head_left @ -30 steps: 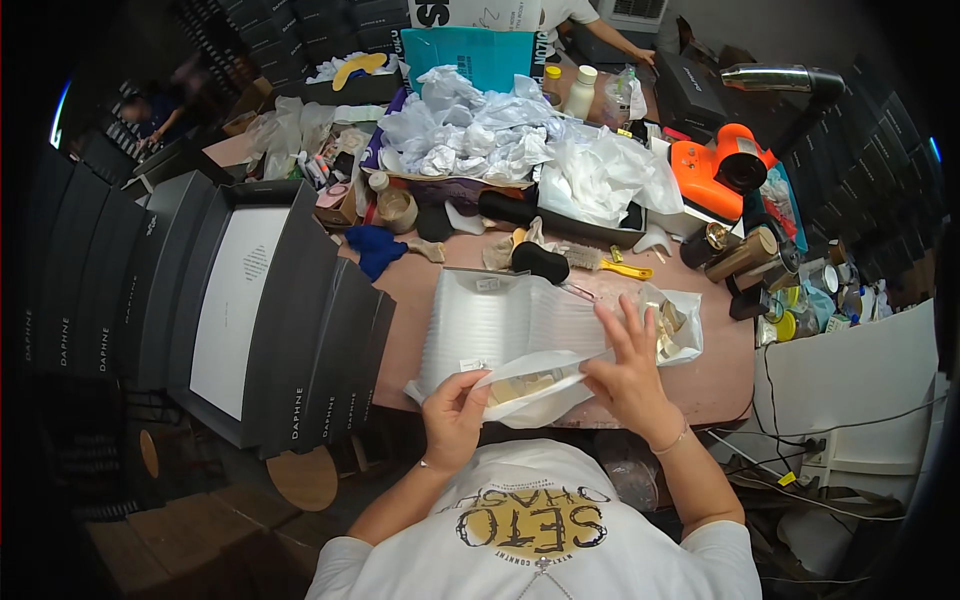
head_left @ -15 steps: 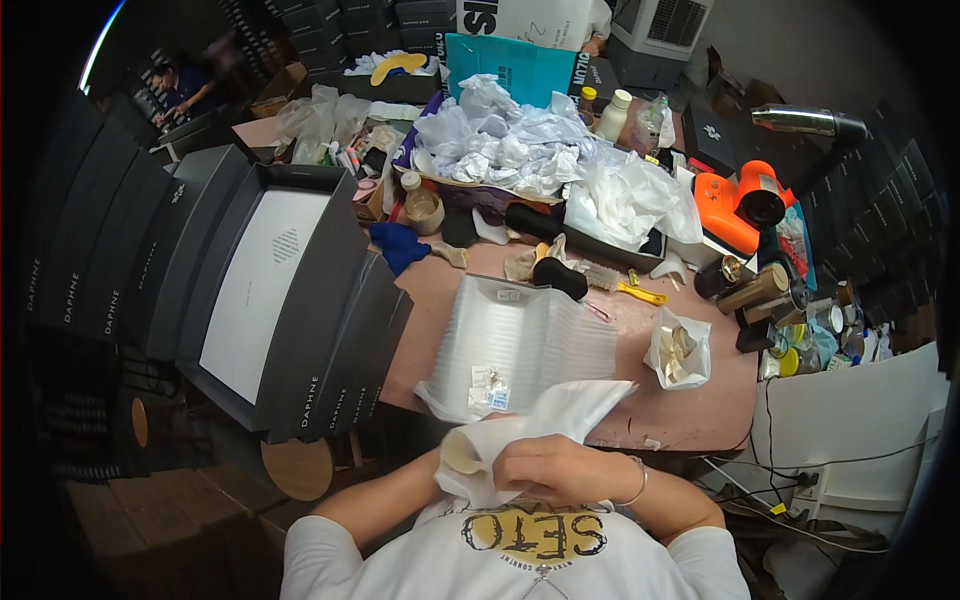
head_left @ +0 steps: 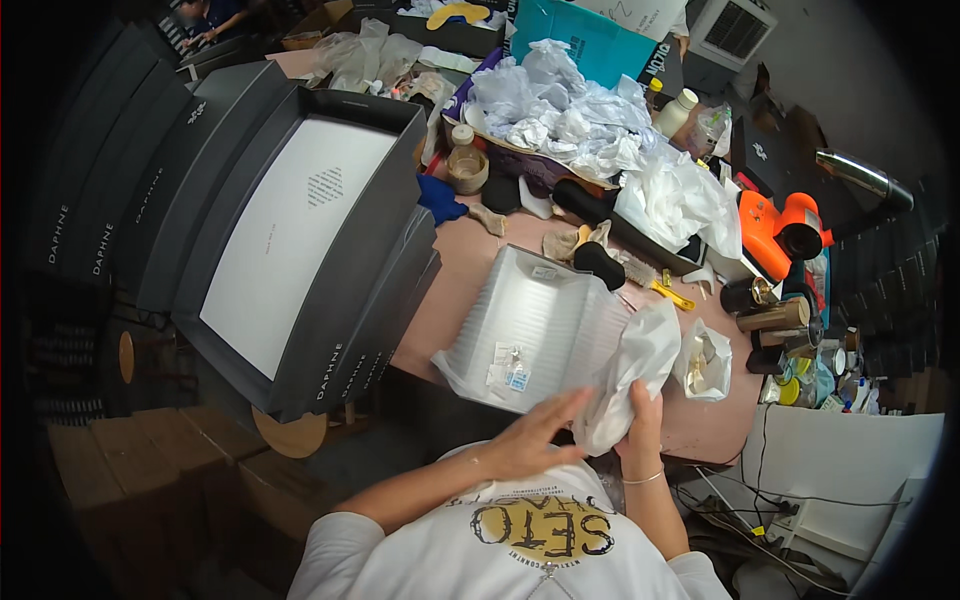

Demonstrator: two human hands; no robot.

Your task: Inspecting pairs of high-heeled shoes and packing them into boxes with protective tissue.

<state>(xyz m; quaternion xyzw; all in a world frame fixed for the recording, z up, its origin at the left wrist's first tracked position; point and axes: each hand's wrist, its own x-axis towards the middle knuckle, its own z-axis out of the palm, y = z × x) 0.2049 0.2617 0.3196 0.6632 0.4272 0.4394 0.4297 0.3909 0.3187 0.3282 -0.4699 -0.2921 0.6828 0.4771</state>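
Wrapped bundle [head_left: 630, 365] has swung outward, long axis pointing away, right hand [head_left: 642, 432] cupping its near end, left hand [head_left: 532, 438] spread alongside.

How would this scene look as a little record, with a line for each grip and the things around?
Left grip: fingers extended beside the bundle; contact unclear
Right grip: holding a white-wrapped bundle
Nearby box: white-lined open box with small packets inside
Right of bundle: white wrapping around something gold-toned
Far side: crumpled white paper; orange device
Left side: dark open box containing a white sheet
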